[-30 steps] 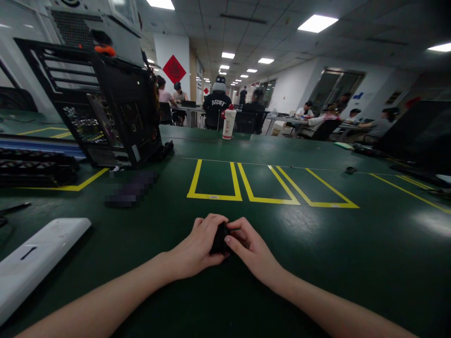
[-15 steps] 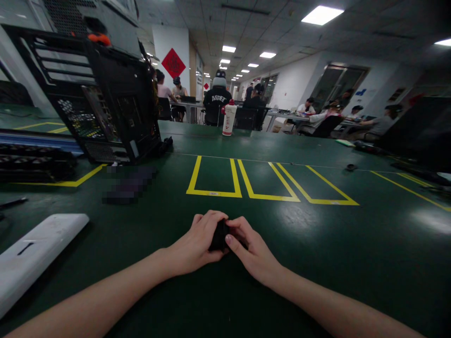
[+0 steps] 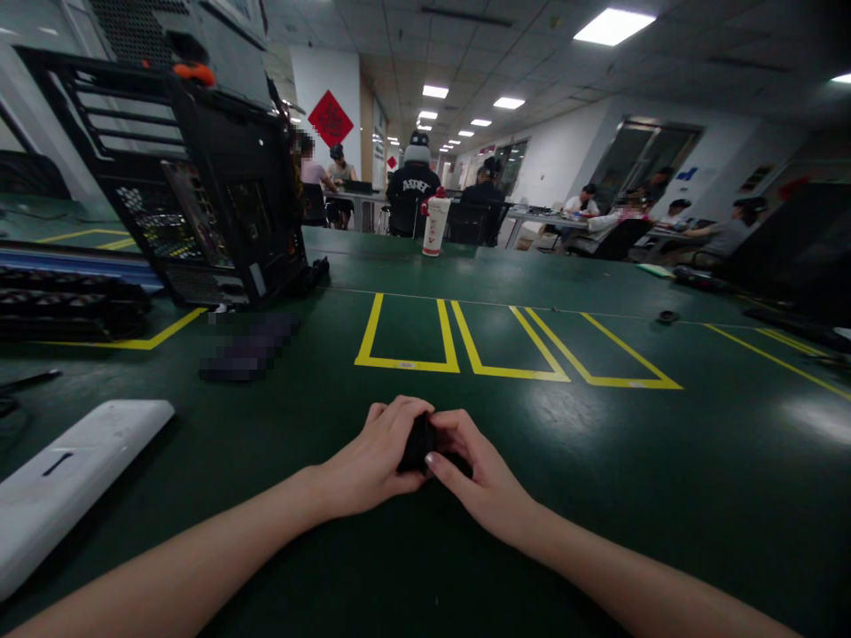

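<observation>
A small black object [image 3: 417,442] is held between my two hands at the middle of the green table [image 3: 319,567]. My left hand [image 3: 374,452] wraps round its left side, with fingers over the top and thumb low in front. On the right side, the fingertips and thumb of my right hand [image 3: 482,474] press against it. Much of the object is hidden by the fingers, and its exact kind is too dark to tell. Beyond the hands, yellow tape outlines [image 3: 407,365] mark the tabletop.
An open black computer case [image 3: 219,195] stands at the left back. A white flat device [image 3: 80,478] lies at the left edge, near a blurred dark item [image 3: 249,347]. A white cup [image 3: 435,229] stands further back. Several people sit at tables behind.
The view has shifted very slightly. Both hands still hold the black object in nearly the same pose.
</observation>
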Demonstrator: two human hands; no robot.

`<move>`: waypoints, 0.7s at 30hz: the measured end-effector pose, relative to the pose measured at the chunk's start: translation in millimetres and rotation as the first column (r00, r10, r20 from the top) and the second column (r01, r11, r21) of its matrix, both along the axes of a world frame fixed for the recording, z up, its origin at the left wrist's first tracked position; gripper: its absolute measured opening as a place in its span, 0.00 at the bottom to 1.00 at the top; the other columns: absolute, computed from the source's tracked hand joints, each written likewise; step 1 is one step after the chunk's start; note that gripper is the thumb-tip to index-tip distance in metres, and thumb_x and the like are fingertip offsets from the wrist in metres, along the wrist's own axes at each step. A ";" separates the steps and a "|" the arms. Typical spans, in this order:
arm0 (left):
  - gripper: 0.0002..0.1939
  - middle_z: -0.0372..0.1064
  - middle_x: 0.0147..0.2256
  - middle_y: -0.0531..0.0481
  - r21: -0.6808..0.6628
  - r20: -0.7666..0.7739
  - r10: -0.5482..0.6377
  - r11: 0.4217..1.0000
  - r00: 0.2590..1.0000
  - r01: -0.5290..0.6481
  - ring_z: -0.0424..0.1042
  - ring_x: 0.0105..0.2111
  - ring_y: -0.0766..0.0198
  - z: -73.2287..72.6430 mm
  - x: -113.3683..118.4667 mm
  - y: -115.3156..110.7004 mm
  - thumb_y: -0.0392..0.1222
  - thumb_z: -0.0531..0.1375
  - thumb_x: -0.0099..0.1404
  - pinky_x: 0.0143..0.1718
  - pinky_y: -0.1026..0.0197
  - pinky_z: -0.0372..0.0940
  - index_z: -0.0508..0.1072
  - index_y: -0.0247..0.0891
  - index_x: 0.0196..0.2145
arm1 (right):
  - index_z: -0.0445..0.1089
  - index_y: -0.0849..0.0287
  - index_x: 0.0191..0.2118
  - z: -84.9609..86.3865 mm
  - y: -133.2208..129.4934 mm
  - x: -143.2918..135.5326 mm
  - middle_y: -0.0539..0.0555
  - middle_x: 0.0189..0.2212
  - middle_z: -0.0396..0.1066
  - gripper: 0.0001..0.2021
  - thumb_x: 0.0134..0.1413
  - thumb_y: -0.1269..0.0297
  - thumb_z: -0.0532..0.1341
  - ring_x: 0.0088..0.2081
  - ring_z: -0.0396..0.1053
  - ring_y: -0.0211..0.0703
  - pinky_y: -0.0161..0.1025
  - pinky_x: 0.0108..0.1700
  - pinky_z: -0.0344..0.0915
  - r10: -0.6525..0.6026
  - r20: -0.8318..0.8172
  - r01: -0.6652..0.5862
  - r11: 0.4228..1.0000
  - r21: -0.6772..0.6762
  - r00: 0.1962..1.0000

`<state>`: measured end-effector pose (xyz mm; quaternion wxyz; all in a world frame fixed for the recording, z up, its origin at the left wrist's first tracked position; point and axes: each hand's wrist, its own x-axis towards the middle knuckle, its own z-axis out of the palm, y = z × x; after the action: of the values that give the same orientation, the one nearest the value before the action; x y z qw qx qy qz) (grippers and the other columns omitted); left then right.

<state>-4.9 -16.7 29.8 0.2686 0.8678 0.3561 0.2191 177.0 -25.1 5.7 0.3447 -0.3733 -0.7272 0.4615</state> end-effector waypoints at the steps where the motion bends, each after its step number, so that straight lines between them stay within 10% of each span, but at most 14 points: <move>1: 0.26 0.57 0.48 0.45 0.004 0.001 0.001 1.000 1.000 -0.001 0.59 0.45 0.55 -0.3 0.1 0.0 0.33 0.59 0.56 0.46 0.51 0.56 0.53 0.41 0.50 | 0.58 0.55 0.45 -0.5 -0.4 0.3 0.53 0.42 0.61 0.11 0.54 0.67 0.55 0.44 0.63 0.41 0.43 0.49 0.62 -0.004 -0.002 0.004 1.000 0.019 1.000; 21: 0.28 0.57 0.47 0.45 -0.002 0.016 0.019 1.000 1.000 -0.019 0.61 0.44 0.54 -5.5 2.4 2.0 0.33 0.59 0.56 0.44 0.50 0.57 0.52 0.43 0.51 | 0.59 0.55 0.42 0.1 0.4 0.4 0.51 0.39 0.62 0.08 0.54 0.68 0.55 0.42 0.65 0.40 0.42 0.45 0.64 -0.015 -0.070 0.012 0.999 -0.052 0.997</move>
<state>-2.5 -14.7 24.3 0.2700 0.8622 0.3625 0.2284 177.3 -24.7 5.8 0.3633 -0.3705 -0.7001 0.4905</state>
